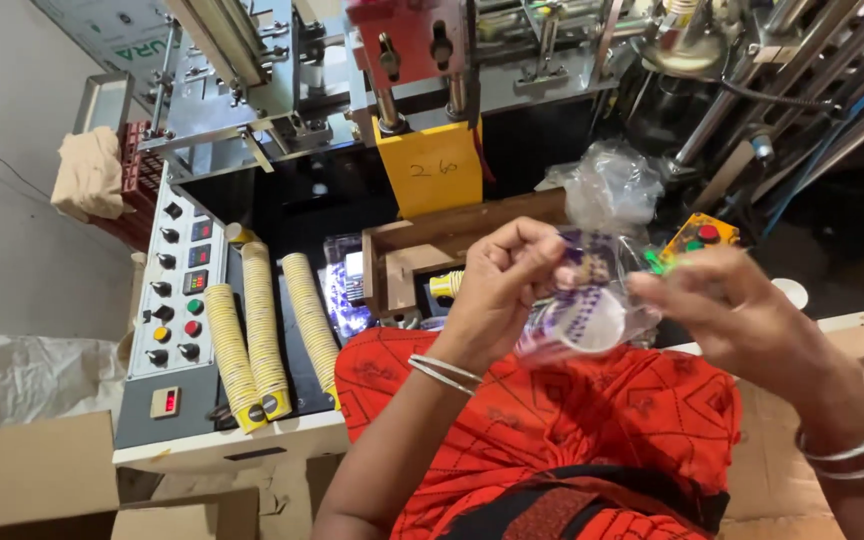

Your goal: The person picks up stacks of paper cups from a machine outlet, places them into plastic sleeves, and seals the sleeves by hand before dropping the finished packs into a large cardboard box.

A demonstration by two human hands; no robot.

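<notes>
Head view, looking down over the person's lap. The largest body is the grey cup-forming machine (282, 90), which fills the upper frame with rods, brackets and a red head above a yellow block (432, 165); it stands directly beyond the hands and closes off the far side. Against its left flank sits a sloped control panel (174, 300) with black knobs, coloured buttons and small red displays. A beige cloth (89, 175) hangs at the machine's upper left corner. Brown cardboard boxes (32, 480) occupy the lower left corner, beside the crumpled plastic sheet (22, 375). On the dark tabletop (297, 365) next to the panel lie three long nested stacks of yellow-patterned paper cups (262, 330), side by side, their bases toward the viewer. A shallow wooden tray (422, 250) stands between these stacks and the hands (one more yellow cup lies inside it). A small yellow switch box (700, 238) with red and green buttons shows just behind the right hand. Centre frame, above the orange-red patterned garment, the left hand (502, 285) has its grip pinched shut on the clear plastic bag (607, 190), which holds a short stack of purple-printed cups (587, 310); the bag's loose top billows upward, hiding part of the machine. The right hand (727, 300) closes its grip on the bag's opposite side; motion blur hides the exact finger placement.
</notes>
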